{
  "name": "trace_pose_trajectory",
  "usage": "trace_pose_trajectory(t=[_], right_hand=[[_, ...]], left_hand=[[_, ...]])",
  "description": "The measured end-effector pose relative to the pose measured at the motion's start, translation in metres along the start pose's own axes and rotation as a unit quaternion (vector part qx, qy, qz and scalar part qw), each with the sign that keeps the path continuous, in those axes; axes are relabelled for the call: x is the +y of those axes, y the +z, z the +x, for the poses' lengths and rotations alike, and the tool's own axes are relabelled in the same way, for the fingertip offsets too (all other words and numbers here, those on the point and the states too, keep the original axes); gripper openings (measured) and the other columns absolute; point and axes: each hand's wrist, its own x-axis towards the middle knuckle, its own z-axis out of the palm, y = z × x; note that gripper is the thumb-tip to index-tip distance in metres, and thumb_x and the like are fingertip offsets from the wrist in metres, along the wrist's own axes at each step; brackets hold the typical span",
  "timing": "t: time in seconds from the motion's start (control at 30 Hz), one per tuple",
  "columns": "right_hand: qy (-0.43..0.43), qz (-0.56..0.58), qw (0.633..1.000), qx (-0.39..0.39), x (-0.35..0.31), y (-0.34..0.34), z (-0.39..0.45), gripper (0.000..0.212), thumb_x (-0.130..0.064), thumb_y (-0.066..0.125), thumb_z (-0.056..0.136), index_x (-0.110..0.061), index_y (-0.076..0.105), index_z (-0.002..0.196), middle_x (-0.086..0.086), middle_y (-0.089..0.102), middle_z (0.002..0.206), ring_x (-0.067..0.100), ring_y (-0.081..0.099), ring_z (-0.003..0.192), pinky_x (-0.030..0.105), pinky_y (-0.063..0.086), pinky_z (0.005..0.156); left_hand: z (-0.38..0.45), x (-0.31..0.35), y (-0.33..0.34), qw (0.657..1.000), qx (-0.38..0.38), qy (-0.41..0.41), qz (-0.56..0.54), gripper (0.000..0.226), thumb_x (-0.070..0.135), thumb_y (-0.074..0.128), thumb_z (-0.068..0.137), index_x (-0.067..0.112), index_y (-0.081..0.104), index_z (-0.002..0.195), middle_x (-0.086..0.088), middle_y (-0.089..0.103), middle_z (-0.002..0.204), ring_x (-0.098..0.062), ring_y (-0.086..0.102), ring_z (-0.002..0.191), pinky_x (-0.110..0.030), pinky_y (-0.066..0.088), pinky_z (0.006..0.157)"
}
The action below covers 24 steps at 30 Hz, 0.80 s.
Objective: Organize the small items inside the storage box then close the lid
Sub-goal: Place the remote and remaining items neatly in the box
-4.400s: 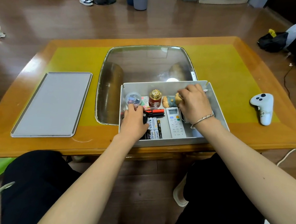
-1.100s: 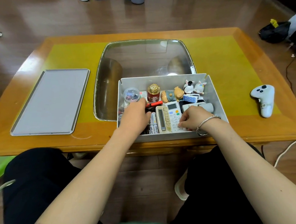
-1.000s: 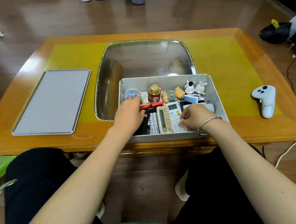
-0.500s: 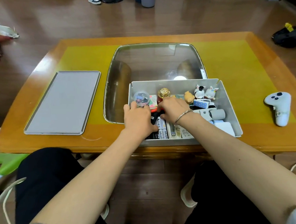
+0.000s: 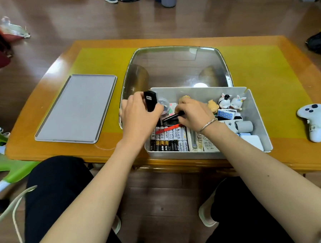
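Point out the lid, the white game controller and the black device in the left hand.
lid (image 5: 76, 107), head view, flat middle.
white game controller (image 5: 313, 118), head view, upper body.
black device (image 5: 150, 103), head view, its front face.

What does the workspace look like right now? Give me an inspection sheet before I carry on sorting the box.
Surface: wooden table with yellow mat and glass centre panel.
Job's things: open storage box at the near edge, holding batteries, figurines, a remote and other small items; grey lid lies flat to its left, not on the box.
Clutter: white game controller on the mat, right of the box.
Grippers: left hand holds a small black device above the box's left end; right hand pinches a black pen inside the box.
Cables: a pale cord at lower left.
Surroundings: wooden floor, black bag, sneakers.
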Motion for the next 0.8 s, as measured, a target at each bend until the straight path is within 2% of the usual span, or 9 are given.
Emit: trace_pose_trajectory(t=[0.2, 0.3, 0.37, 0.43, 0.47, 0.53, 0.67, 0.8], right_hand=[[0.028, -0.016, 0.999, -0.012, 0.001, 0.006, 0.002, 0.019, -0.024, 0.062, 0.087, -0.015, 0.066, 0.103, 0.005, 0.056, 0.108, 0.029, 0.06, 0.092, 0.032, 0.042, 0.065], [0.026, -0.007, 1.0, -0.012, 0.0, 0.006, 0.001, 0.02, -0.025, 0.062, 0.088, -0.016, 0.066, 0.105, 0.005, 0.055, 0.109, 0.03, 0.06, 0.092, 0.034, 0.045, 0.067], [-0.001, 0.009, 1.0, -0.023, -0.001, 0.005, -0.001, 0.022, -0.032, 0.063, 0.086, -0.019, 0.067, 0.104, 0.001, 0.057, 0.103, 0.023, 0.058, 0.089, 0.031, 0.044, 0.065], [-0.04, 0.008, 0.998, -0.053, -0.004, 0.006, -0.003, 0.026, -0.04, 0.065, 0.083, -0.023, 0.068, 0.103, -0.005, 0.052, 0.094, 0.013, 0.05, 0.081, 0.025, 0.035, 0.059], [-0.053, 0.001, 0.996, -0.067, -0.006, 0.007, -0.004, 0.027, -0.041, 0.066, 0.082, -0.024, 0.068, 0.103, -0.007, 0.047, 0.09, 0.01, 0.045, 0.079, 0.023, 0.031, 0.057], [-0.058, -0.014, 0.995, -0.082, -0.01, 0.011, -0.002, 0.024, -0.037, 0.064, 0.084, -0.024, 0.068, 0.104, -0.008, 0.041, 0.087, 0.011, 0.045, 0.078, 0.024, 0.034, 0.056], [-0.034, -0.026, 0.997, -0.059, -0.017, 0.015, 0.003, 0.018, -0.028, 0.057, 0.089, -0.018, 0.069, 0.097, -0.002, 0.055, 0.094, 0.02, 0.058, 0.085, 0.032, 0.049, 0.063], [-0.016, -0.032, 0.999, -0.026, -0.021, 0.017, 0.01, 0.016, -0.029, 0.058, 0.089, -0.015, 0.065, 0.089, 0.003, 0.061, 0.096, 0.024, 0.061, 0.086, 0.033, 0.05, 0.064]], left_hand=[[0.0, -0.009, -0.001, 0.998, -0.024, -0.036, -0.047, 0.03, 0.04, 0.058, 0.083, 0.02, 0.05, 0.104, 0.004, 0.05, 0.101, -0.016, 0.042, 0.1, -0.033, 0.039, 0.086], [-0.001, -0.011, 0.001, 0.997, -0.024, -0.04, -0.063, 0.032, 0.038, 0.059, 0.084, 0.017, 0.052, 0.108, 0.003, 0.051, 0.101, -0.015, 0.043, 0.099, -0.034, 0.042, 0.086], [0.0, -0.011, 0.002, 0.996, -0.022, -0.047, -0.078, 0.033, 0.037, 0.059, 0.083, 0.016, 0.053, 0.108, 0.001, 0.052, 0.101, -0.017, 0.045, 0.099, -0.037, 0.044, 0.087], [0.002, -0.012, 0.001, 0.994, -0.018, -0.054, -0.092, 0.032, 0.036, 0.059, 0.082, 0.016, 0.052, 0.107, 0.001, 0.052, 0.101, -0.018, 0.047, 0.1, -0.04, 0.045, 0.088], [0.002, -0.012, 0.001, 0.993, -0.016, -0.058, -0.097, 0.032, 0.036, 0.059, 0.082, 0.016, 0.052, 0.107, 0.002, 0.052, 0.101, -0.018, 0.048, 0.101, -0.04, 0.046, 0.088], [0.003, -0.012, 0.001, 0.993, -0.013, -0.063, -0.102, 0.032, 0.035, 0.059, 0.083, 0.016, 0.052, 0.109, 0.002, 0.053, 0.102, -0.019, 0.05, 0.102, -0.04, 0.047, 0.089], [0.004, -0.013, -0.001, 0.991, -0.009, -0.067, -0.112, 0.03, 0.033, 0.059, 0.085, 0.016, 0.052, 0.109, 0.001, 0.054, 0.104, -0.019, 0.051, 0.104, -0.036, 0.047, 0.087], [0.005, -0.013, -0.002, 0.991, -0.011, -0.07, -0.114, 0.026, 0.033, 0.058, 0.085, 0.02, 0.049, 0.105, 0.002, 0.054, 0.104, -0.018, 0.05, 0.103, -0.04, 0.047, 0.09]])
